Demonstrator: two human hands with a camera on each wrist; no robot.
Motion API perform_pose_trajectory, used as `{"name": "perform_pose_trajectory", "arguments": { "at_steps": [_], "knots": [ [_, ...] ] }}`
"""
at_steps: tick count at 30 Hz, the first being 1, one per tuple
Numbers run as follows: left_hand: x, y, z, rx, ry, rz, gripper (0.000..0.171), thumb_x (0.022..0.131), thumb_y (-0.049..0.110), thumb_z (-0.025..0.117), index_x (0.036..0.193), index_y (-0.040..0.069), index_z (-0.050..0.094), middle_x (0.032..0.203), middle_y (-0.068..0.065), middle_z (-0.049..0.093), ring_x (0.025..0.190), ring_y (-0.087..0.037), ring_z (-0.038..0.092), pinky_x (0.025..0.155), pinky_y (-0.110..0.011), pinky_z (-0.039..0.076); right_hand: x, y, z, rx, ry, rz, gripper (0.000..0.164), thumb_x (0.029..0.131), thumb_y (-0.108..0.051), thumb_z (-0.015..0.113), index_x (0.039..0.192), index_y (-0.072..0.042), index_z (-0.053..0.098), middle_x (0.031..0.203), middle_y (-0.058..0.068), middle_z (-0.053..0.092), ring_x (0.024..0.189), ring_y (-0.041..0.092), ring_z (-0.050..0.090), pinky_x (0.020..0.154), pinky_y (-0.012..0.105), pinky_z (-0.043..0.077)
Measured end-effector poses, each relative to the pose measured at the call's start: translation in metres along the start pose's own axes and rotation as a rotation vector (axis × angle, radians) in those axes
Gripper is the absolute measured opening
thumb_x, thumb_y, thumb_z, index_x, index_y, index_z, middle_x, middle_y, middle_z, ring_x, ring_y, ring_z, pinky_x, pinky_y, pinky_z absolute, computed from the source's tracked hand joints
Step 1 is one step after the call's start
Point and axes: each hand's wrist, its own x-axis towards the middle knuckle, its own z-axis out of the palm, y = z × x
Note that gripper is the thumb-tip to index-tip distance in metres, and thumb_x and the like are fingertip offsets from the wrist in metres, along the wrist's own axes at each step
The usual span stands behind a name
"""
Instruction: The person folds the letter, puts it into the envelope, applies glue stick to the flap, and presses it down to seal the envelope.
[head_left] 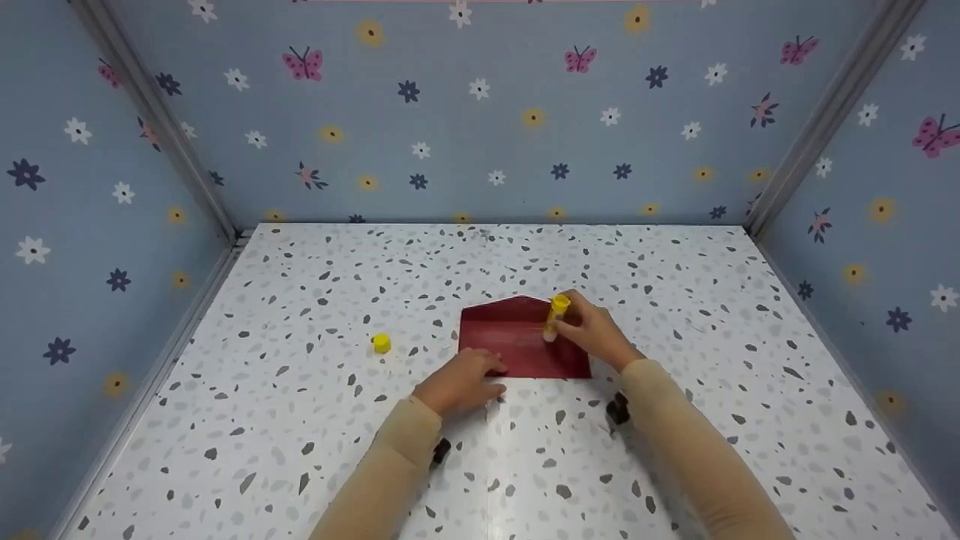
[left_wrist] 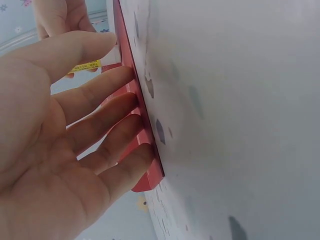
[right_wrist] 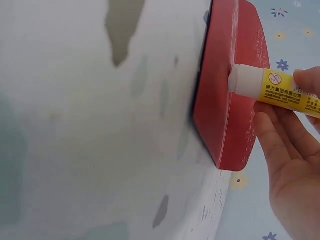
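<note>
A red paper envelope (head_left: 517,350) lies on the table with its pointed flap (head_left: 512,309) on the far side. My right hand (head_left: 596,330) grips a yellow glue stick (head_left: 557,309), tilted with its white end down at the envelope's right part. In the right wrist view the white end of the glue stick (right_wrist: 246,80) touches the red paper near the fold line. My left hand (head_left: 463,381) rests its fingertips on the envelope's near left edge. The left wrist view shows those fingers (left_wrist: 102,127) spread and fairly straight along that edge, holding nothing.
A yellow cap (head_left: 382,343) sits on the speckled white table (head_left: 300,420), left of the envelope. Blue flowered panels (head_left: 480,150) stand at the back and both sides, joined by grey metal posts (head_left: 832,112). Black pieces (head_left: 618,409) show beside each wrist.
</note>
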Motion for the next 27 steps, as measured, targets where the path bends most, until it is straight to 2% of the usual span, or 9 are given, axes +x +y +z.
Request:
{"name": "perform_pose_trajectory", "arguments": {
  "at_steps": [11,18,27],
  "knots": [
    [-0.001,0.001,0.000,-0.010,-0.006,-0.014,0.039,0.097,0.027,0.067,0.132,0.009,0.067,0.146,-0.006,0.053,0.135,-0.026,0.045,0.113,-0.038,0.035,-0.006,0.015,-0.020,-0.002,0.032,0.041,0.037,0.098,-0.027,0.068,0.130,-0.019,0.051,0.117,0.010,0.066,0.111,0.028,0.062,0.098,0.047,0.050],
    [-0.001,0.001,0.000,-0.014,0.011,0.013,0.038,0.096,0.024,0.068,0.129,0.006,0.068,0.142,-0.009,0.057,0.133,-0.027,0.048,0.111,-0.037,0.038,-0.009,0.018,-0.026,0.014,0.033,0.050,0.038,0.098,-0.028,0.067,0.130,-0.017,0.051,0.117,0.011,0.066,0.112,0.030,0.062,0.096,0.048,0.050],
    [-0.002,0.001,0.000,-0.004,0.004,-0.001,0.040,0.096,0.026,0.068,0.131,0.008,0.067,0.144,-0.008,0.055,0.134,-0.026,0.046,0.112,-0.037,0.036,-0.010,0.023,-0.031,0.037,0.032,0.065,0.040,0.098,-0.028,0.067,0.133,-0.016,0.050,0.120,0.013,0.066,0.115,0.031,0.061,0.099,0.050,0.048]
  ]
}}
